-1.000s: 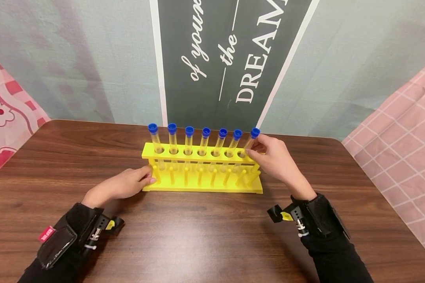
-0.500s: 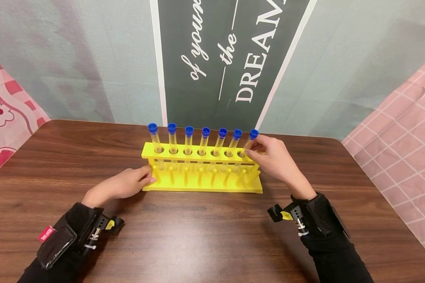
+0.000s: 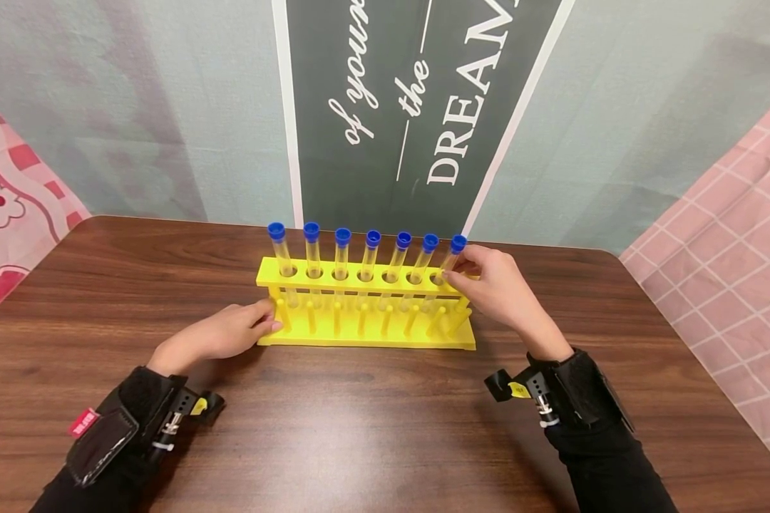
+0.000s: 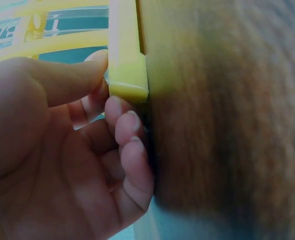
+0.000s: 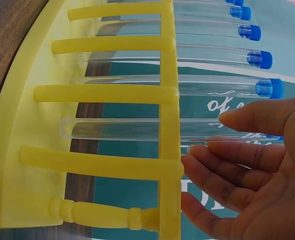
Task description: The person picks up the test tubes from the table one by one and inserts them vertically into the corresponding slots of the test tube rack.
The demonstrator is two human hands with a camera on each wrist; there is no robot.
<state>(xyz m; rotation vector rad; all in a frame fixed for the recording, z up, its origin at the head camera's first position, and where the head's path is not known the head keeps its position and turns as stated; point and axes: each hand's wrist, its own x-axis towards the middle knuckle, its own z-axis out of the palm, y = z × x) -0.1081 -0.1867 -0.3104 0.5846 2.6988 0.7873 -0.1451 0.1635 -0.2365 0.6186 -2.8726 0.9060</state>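
Observation:
A yellow test tube rack [image 3: 372, 340] stands on the wooden table, holding a row of several clear test tubes with blue caps. My left hand [image 3: 227, 333] grips the left end of its base, thumb over the top and fingertips at the end corner in the left wrist view. With thumb and fingers, my right hand [image 3: 497, 285] pinches the rightmost test tube [image 5: 132, 129] below its blue cap [image 3: 458, 244]. That tube passes through the rack's top bar, and its rounded bottom shows near the base in the right wrist view. The hand partly hides its upper end.
Yellow pegs [image 3: 336, 318] rise along the front of the base. The brown table [image 3: 334, 427] reaches back to a grey-green cloth [image 3: 231, 107] with a dark lettered panel [image 3: 385, 192]. Pink cloths hang at the left and right sides.
The rightmost tube's cap has shifted slightly left and down with my right fingers still pinching the tube. My left hand and the rack hold their place.

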